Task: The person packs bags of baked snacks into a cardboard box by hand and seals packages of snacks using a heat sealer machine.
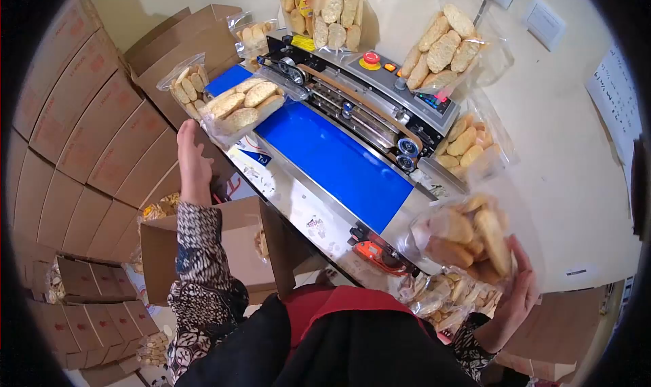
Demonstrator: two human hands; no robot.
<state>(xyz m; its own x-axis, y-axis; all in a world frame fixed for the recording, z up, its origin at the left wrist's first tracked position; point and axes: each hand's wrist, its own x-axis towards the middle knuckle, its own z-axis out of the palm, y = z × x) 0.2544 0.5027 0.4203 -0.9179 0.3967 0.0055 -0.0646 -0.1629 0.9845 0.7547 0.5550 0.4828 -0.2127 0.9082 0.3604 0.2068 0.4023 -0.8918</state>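
A band sealing machine (pixel 366 109) with a blue conveyor belt (pixel 332 160) stands on the table. On the belt's far left end lies a clear bag of oblong toasted bread pieces (pixel 244 106). My left hand (pixel 194 160) is just below that bag, fingers stretched and holding nothing. At the belt's right end, my right hand (pixel 521 285) grips the side of another clear bag of bread pieces (pixel 464 238), which is tilted; part of the fingers is hidden behind it.
More filled bags (pixel 336 17) stand behind the machine, and one bag (pixel 444 48) leans on its control panel. Below left is an open carton (pixel 224 245); stacked cartons (pixel 88 116) line the left wall. An orange tool (pixel 378 257) lies at the table's front edge, near loose bagged bread (pixel 451 295).
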